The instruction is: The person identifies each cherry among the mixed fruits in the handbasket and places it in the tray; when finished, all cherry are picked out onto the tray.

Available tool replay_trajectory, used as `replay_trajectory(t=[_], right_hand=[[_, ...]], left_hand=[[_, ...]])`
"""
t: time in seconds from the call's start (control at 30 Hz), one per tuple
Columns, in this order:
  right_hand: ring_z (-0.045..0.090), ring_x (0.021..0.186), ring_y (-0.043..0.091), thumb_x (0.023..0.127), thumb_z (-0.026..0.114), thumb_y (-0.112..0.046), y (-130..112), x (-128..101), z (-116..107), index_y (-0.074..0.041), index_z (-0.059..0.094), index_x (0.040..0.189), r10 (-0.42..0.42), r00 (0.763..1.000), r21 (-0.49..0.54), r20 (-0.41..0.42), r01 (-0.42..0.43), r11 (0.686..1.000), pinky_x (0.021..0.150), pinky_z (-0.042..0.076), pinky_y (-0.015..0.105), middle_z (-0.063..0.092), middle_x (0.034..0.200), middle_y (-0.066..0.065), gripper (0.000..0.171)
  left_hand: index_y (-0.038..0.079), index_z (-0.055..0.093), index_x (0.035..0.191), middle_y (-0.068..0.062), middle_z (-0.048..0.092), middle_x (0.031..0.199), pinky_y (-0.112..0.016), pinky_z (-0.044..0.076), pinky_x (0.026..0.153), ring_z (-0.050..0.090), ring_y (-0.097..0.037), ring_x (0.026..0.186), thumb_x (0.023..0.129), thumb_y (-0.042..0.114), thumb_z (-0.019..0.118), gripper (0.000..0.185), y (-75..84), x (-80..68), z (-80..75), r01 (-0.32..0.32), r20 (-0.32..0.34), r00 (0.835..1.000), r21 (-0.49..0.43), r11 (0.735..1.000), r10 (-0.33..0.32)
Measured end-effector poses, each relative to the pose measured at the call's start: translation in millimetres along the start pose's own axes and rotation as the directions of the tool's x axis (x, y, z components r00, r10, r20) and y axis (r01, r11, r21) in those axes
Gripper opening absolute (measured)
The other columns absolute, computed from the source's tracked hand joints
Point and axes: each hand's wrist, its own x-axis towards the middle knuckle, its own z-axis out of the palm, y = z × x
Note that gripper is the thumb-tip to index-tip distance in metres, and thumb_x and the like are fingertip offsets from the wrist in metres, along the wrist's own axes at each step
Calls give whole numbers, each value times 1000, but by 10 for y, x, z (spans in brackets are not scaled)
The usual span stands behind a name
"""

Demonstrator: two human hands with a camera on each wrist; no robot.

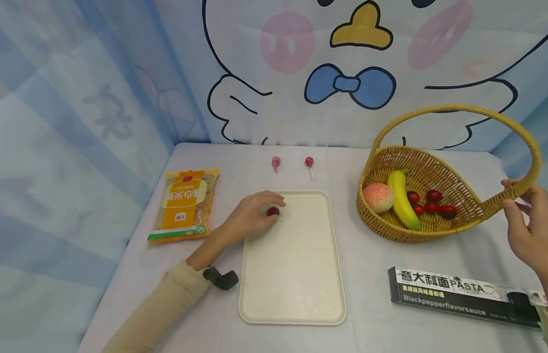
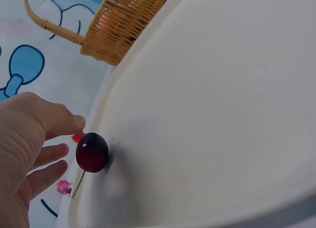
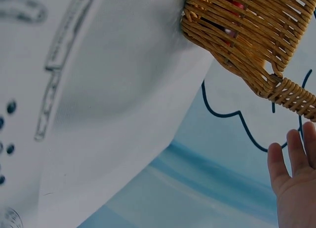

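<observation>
Resting on tray (image 1: pixel 296 274): cherry (image 1: pixel 273 211), left hand (image 1: pixel 251 214) fingers relaxed; basket (image 1: pixel 432 223) holds fruit.

Yellow snack packet (image 1: pixel 185 206), two lollipops (image 1: pixel 275 163), black pasta box (image 1: pixel 465 296).

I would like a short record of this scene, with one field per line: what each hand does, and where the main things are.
left hand: at the far-left corner of the tray, fingertips by the cherry; whether they pinch it cannot be told
cherry: dark red, lying on the tray
right hand: at the handle of the basket, fingers straight
basket contents: peach, banana, several cherries
behind tray: two lollipops
left of tray: orange snack bag
near right: black pasta box
</observation>
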Motion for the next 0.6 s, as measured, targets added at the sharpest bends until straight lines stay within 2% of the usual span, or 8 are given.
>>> replay_trajectory(t=[0.17, 0.3, 0.4, 0.43, 0.5, 0.6], right_hand=[[27, 154, -12, 116, 36, -11, -45, -3, -39, -10, 32, 165, 58, 997, -47, 45, -55, 997, 126, 18, 10, 41, 165, 23, 49], [27, 164, 12, 116, 34, -14, -56, -2, -76, -8, 29, 164, 108, 990, -73, 88, -102, 992, 131, 15, 19, 38, 164, 29, 49], [28, 164, 32, 116, 33, -16, -63, 3, -91, -7, 27, 165, 131, 986, -83, 108, -122, 989, 133, 14, 24, 37, 164, 31, 49], [29, 163, 36, 116, 33, -16, -63, 3, -93, -8, 26, 165, 134, 985, -87, 111, -125, 988, 133, 14, 24, 37, 164, 31, 49], [30, 162, 39, 117, 33, -16, -63, -1, -96, -9, 26, 165, 136, 984, -93, 113, -126, 988, 133, 14, 23, 37, 165, 30, 50], [29, 164, 31, 117, 33, -17, -58, -11, -93, -13, 26, 166, 138, 984, -95, 114, -127, 987, 131, 15, 19, 37, 166, 27, 50]], left_hand=[[9, 77, 120, -9, 74, 136, -47, 55, 112, 70, -29, 129, 94, 8, 80, 26, 53, 62, 16, -48, -7, 999, -38, 998, 48], [11, 77, 122, -10, 73, 136, -46, 56, 112, 70, -29, 129, 95, 10, 80, 27, 127, 101, 26, -79, 0, 997, -50, 996, 79], [12, 76, 123, -10, 72, 137, -43, 59, 106, 71, -27, 126, 95, 11, 79, 28, 175, 127, 29, -103, -4, 995, -58, 993, 103], [12, 76, 123, -10, 72, 137, -42, 61, 101, 73, -27, 119, 96, 11, 79, 28, 189, 139, 33, -113, -8, 994, -62, 992, 113], [12, 76, 123, -10, 72, 136, -41, 62, 97, 73, -26, 116, 95, 10, 79, 28, 223, 171, 39, -139, -24, 990, -71, 988, 138], [12, 76, 122, -9, 72, 134, -40, 62, 97, 73, -26, 117, 95, 9, 79, 27, 280, 235, 52, -175, -44, 984, -83, 981, 172]])
